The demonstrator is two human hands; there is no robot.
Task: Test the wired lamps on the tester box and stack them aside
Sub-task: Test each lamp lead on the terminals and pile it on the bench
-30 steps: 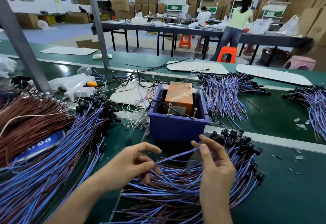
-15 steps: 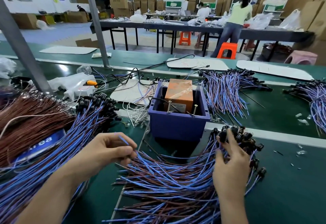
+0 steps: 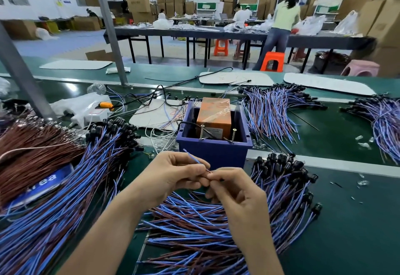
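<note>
The tester box is a blue tub holding an orange block and two upright screws. Just in front of it my left hand and my right hand meet, both pinching the wires of one lamp; its blue wire end sticks up toward the box. Its lamp head is hidden by my fingers. Below my hands lies a heap of blue-and-brown wired lamps with black heads fanned out at the right. A larger stack of the same lamps lies at the left.
Brown wire bundle at far left over a blue label. More lamp bundles behind the box and at far right. White device with orange plug, black cable, grey posts. People work at tables beyond the green belt.
My hands were apart, the left at the wire ends and the right at the black heads; now both have risen and come together in front of the box, holding one lamp's wires.
</note>
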